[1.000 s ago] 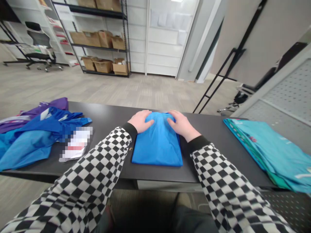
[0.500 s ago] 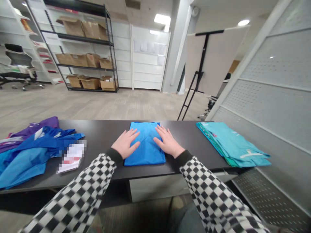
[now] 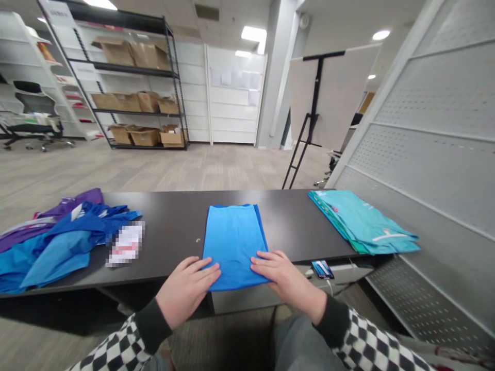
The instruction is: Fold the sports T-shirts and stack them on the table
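A: What do we have under the fingers?

B: A folded blue garment (image 3: 234,242) – thin, smooth knit, squared into a long rectangle, a darker blue layer showing along its right edge. It lies on the black table (image 3: 170,216), stretching away beyond the fingertips.

A: And the hands?

B: Left hand (image 3: 185,291) and right hand (image 3: 284,283) lie flat on its near end, fingers slightly spread, gripping nothing.

A: Either side?

B: Right of the right fingertips, a teal stack of folded garments (image 3: 363,221); left of the left ones, a rumpled blue-and-purple heap (image 3: 58,252) – a pixelated packet (image 3: 126,243) just beside it.
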The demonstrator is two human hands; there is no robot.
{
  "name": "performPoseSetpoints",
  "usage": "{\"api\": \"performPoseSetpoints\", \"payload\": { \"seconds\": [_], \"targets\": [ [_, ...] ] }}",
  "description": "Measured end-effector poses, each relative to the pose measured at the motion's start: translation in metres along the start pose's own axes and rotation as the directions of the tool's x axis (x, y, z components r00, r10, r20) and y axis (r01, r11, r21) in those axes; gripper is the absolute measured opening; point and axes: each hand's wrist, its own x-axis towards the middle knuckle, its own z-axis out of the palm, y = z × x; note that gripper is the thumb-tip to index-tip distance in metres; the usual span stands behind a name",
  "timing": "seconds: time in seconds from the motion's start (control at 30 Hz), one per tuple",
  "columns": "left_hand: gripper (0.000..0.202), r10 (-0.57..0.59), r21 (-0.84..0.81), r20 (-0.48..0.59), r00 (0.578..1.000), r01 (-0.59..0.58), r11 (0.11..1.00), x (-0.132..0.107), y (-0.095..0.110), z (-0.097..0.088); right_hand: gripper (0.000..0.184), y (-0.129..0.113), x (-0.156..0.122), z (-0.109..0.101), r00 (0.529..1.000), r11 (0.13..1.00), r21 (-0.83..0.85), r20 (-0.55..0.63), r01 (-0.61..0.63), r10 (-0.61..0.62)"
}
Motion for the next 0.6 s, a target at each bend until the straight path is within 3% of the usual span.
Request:
{"api": "performPoseSetpoints", "payload": {
  "seconds": [0.07,0.17,0.27,0.37,0.43,0.5,0.6],
  "targets": [
    [0.050,0.004,-0.171,-0.047,0.999,-0.012,0.985,0.003,0.011,-0.018,0.043,-0.006,-0.014,-0.011,0.994,0.991,0.120,-0.097,0.062,-0.051],
    [0.041,-0.069,-0.456,-0.029,0.997,0.048,0.888,0.023,0.027,-0.059,0.033,-0.023,-0.028,-0.046,0.971,0.937,0.326,-0.235,0.129,-0.052],
    [0.024,-0.247,-0.635,-0.007,0.969,0.186,0.750,0.063,0.042,-0.100,0.023,-0.042,-0.035,-0.095,0.942,0.878,0.478,-0.292,-0.004,0.164],
    [0.025,-0.450,-0.834,0.054,0.891,0.288,0.471,0.119,0.052,-0.119,0.028,-0.044,-0.029,-0.141,0.827,0.769,0.618,-0.338,-0.165,0.449],
    [0.033,-0.499,-0.942,0.133,0.856,0.265,0.205,0.163,0.051,-0.113,0.036,-0.030,-0.015,-0.164,0.760,0.668,0.721,-0.328,-0.182,0.561],
    [0.033,-0.497,-0.980,0.172,0.851,0.201,0.004,0.208,0.041,-0.093,0.040,-0.002,0.008,-0.179,0.730,0.587,0.790,-0.292,-0.180,0.617],
    [0.029,-0.518,-0.968,0.249,0.819,0.224,-0.111,0.271,0.010,-0.043,0.042,0.062,0.053,-0.187,0.716,0.509,0.829,-0.209,-0.231,0.666]
  ]
}}
